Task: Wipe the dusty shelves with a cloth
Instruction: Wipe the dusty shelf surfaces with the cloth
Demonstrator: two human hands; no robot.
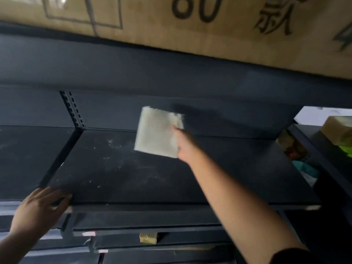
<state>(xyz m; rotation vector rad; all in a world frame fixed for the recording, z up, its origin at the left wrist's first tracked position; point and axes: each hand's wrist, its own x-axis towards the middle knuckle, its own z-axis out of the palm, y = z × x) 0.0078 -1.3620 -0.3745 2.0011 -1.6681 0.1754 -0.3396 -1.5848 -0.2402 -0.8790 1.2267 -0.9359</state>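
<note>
Right hand (182, 143) pinches pale cloth (158, 132) at shelf (228, 178) rear; dust patch (114, 155) lies left, nearer front. Left hand (41, 208) grips front corner.

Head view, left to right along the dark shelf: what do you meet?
left hand gripping the shelf edge → slotted upright → dust specks → cloth → right hand holding it → packaged goods

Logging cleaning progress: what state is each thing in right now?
right hand: holds the cloth by its right edge.
left hand: grips the shelf at its front edge.
cloth: folded flat, blurred.
shelf: dust specks left of the cloth.
</note>
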